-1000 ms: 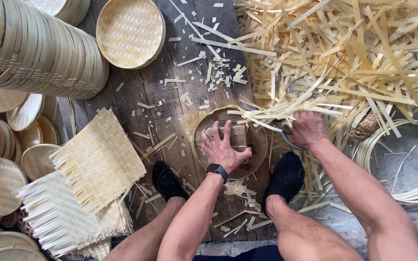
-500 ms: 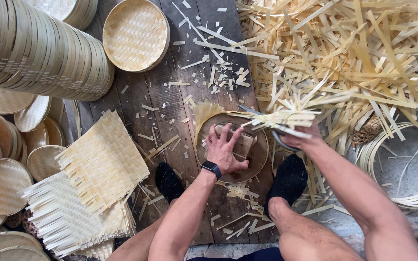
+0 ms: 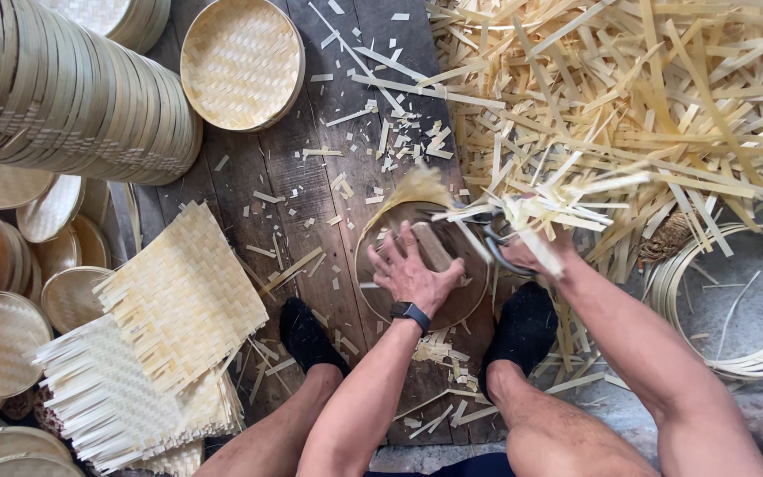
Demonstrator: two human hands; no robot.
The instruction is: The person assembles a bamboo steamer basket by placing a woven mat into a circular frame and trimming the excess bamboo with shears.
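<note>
The left hand (image 3: 414, 271) lies flat with its fingers spread, palm pressed down on a small wooden block (image 3: 435, 246) that sits inside a round woven bamboo tray (image 3: 461, 296) on the dark plank floor (image 3: 311, 185), between the person's two black-socked feet (image 3: 523, 329). A black watch (image 3: 410, 312) circles that wrist. The right hand (image 3: 542, 249) is at the tray's right edge, closed around a bunch of pale bamboo strips (image 3: 540, 205) that fan out above it; dark metal shears (image 3: 498, 252) curve just beside the hand, but whether the fingers also hold them cannot be told. A frayed tuft of strip ends (image 3: 417, 188) stands up at the tray's far rim. To the right and above spreads a large heap of loose bamboo offcuts (image 3: 646, 97), with coiled bamboo hoops (image 3: 735, 300) near the right forearm. Left of the feet lie square woven mats (image 3: 178, 296) with fringed edges, stacked loosely. A finished round tray (image 3: 240, 62) rests further up the planks, and a long stack of finished trays (image 3: 64, 97) lies on its side at the upper left, with more scattered below it.
</note>
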